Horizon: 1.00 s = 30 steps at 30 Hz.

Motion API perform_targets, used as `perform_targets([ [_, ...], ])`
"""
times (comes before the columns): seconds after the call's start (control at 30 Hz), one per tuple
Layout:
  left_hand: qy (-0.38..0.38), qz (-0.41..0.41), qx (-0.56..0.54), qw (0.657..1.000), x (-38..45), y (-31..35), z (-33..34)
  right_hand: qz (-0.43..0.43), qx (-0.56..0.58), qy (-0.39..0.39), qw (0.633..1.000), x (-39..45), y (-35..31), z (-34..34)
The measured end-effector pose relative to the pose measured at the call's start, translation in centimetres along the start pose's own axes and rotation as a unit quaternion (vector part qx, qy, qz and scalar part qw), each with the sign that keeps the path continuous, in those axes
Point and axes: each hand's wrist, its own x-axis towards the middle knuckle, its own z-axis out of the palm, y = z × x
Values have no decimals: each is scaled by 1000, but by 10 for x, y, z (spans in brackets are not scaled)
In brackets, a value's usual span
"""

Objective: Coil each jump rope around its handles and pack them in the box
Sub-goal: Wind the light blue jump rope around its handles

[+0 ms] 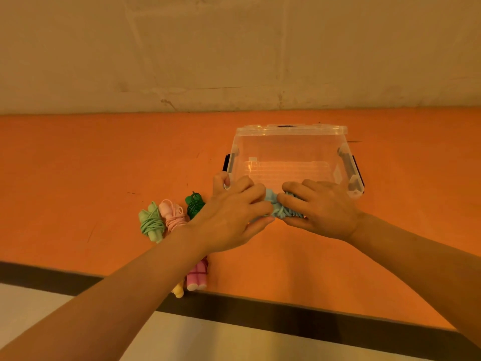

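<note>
Both my left hand [234,217] and right hand [321,208] pinch the blue coiled rope [277,207] at the clear box [291,130]'s 6 o'clock rim; next I'd lift it inside.

Both hands grip a light blue jump rope at the near rim of the clear box.

The left hand [234,217] and right hand [322,209] hold the light blue jump rope [279,208] against the clear box [291,130] on the orange bench [91,165]; coiled light green [152,224], pink [174,217] and dark green [194,204] ropes lie left.
</note>
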Motion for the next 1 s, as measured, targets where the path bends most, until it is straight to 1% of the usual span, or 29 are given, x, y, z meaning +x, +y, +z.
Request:
perform_targets([
  [0.1,8,12,12,1000,-12,-3,11,-3,-12,15,1000,-5,-8,4],
  [0.17,18,8,-2,1000,-19,-5,16,-17,-15,16,1000,-8,-14,8],
  [0.23,31,0,-19,999,-23,-6,19,-8,-12,16,1000,-7,-20,11],
  [0.37,62,-31,-48,996,-24,-9,23,20,-1,23,1000,1,-27,15],
  [0.47,62,-60,-74,994,-27,-10,26,25,1,24,999,3,-29,17],
  [0.6,58,-126,-158,978,-29,-8,29,42,1,26,999,6,-31,18],
  [0.7,19,-171,-207,963,-32,-10,29,64,11,23,998,6,-34,21],
  [0.77,-37,-173,-177,968,-36,-15,33,79,15,17,997,5,-36,24],
  [0.83,-87,-154,-134,975,-40,-17,40,91,22,8,996,4,-37,27],
  [0.9,-103,-132,-108,980,-42,-18,45,93,24,-4,995,4,-41,30],
  [1.0,-98,-101,-72,987,-44,-20,52,97,31,-21,995,3,-46,32],
])
